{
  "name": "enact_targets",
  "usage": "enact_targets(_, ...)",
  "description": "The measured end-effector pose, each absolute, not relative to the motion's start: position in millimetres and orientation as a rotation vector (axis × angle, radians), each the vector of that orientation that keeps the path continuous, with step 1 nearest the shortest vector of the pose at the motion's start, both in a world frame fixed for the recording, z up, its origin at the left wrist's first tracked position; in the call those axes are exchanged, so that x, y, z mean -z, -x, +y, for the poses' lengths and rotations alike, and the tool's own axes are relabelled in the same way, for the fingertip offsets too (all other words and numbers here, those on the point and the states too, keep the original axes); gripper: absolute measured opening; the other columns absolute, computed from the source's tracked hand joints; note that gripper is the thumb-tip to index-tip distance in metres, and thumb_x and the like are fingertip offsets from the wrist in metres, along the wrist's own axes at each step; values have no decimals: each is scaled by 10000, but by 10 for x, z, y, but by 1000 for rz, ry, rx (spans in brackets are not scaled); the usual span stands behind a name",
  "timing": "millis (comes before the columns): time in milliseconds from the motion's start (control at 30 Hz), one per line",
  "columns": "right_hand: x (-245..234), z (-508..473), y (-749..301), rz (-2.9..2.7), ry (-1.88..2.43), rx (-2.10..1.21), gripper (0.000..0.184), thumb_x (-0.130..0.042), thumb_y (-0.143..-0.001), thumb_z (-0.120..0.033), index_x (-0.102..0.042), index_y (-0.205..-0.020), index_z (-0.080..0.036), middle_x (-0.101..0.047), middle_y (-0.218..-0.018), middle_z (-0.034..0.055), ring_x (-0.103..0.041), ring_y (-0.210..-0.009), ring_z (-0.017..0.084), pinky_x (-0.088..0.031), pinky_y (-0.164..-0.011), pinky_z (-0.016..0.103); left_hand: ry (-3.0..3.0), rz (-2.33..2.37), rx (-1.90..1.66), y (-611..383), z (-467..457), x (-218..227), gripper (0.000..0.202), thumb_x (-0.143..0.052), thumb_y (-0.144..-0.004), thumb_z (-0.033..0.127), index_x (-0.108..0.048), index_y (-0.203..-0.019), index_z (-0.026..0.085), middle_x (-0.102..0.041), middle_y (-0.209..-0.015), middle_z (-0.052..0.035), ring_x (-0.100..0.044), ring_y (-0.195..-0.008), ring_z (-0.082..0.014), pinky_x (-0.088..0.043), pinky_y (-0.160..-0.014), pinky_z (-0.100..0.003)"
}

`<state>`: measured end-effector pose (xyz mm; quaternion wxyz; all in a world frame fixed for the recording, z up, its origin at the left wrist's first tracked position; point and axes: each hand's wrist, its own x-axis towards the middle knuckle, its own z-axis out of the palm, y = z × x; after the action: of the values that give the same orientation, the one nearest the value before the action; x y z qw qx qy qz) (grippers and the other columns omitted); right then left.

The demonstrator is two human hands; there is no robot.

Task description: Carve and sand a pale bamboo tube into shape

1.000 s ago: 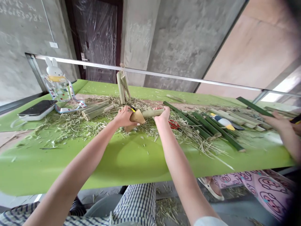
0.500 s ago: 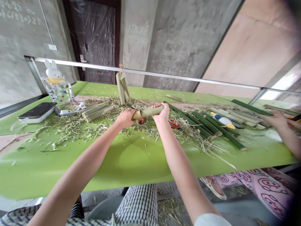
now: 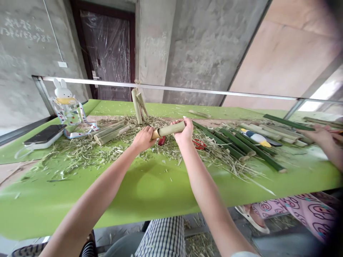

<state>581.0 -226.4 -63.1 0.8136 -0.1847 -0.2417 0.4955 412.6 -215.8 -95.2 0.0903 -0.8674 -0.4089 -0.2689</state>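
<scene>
A short pale bamboo piece (image 3: 169, 129) is held level above the green table (image 3: 150, 185), over a heap of shavings (image 3: 88, 150). My right hand (image 3: 184, 130) is wrapped round its right end. My left hand (image 3: 143, 139) is closed at its left, cut end; what its fingers grip is hidden. A small red object (image 3: 162, 141) lies just under the piece, between my hands. Red scissors (image 3: 198, 144) lie in the shavings right of my right hand.
Peeled stalks (image 3: 109, 129) lie at left; a bamboo bundle (image 3: 138, 104) stands against the metal rail (image 3: 214, 91). Green bamboo poles (image 3: 241, 146) lie at right. A rabbit-lidded bottle (image 3: 65, 103) and a phone (image 3: 44, 134) sit far left. Another person's hand (image 3: 320, 137) reaches in at right.
A brown husk that my left hand held at the piece's end a second ago is gone. The bamboo piece has risen slightly and tilted up at its right end.
</scene>
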Motion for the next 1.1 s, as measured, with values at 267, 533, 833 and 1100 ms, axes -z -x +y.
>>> enact_targets(267, 666, -2188, -5882, -749, 416, -1012, 239, -659, -672, -324, -517, -826, -209, -597, -737, -27, -609, -723, 115, -521, -624, 244, 2336, -1348, 966, -4086, -2225, 885, 333, -484, -783, 281, -446, -1093, 166, -516, -1046, -112, -487, -971, -244, -433, -783, -348)
enact_targets(533, 731, -2197, -5844, -1060, 786, -839, 275, -745, -578, -293, -575, -756, -170, -633, -696, -13, -609, -641, 114, -505, -518, 198, 2298, -1505, 1003, -4043, -2173, 949, 336, -477, -794, 319, -445, -1091, 166, -528, -1029, -118, -516, -942, -243, -449, -725, -334)
enact_targets(833, 722, -2230, -5835, -1081, 833, -808, 260, -724, -614, -341, -595, -749, -162, -637, -642, -7, -614, -581, 124, -495, -470, 200, 2320, -1480, 977, -4061, -2170, 967, 335, -486, -795, 312, -451, -1093, 162, -526, -1029, -120, -516, -937, -236, -451, -718, -319)
enact_targets(1100, 720, -2234, -5800, -1130, 751, -860, 237, -738, -607, -301, -607, -728, -144, -621, -602, -8, -602, -554, 123, -505, -494, 215, 2315, -1504, 936, -4032, -2177, 954, 355, -486, -790, 286, -428, -1126, 188, -513, -1051, -110, -504, -949, -238, -444, -726, -327)
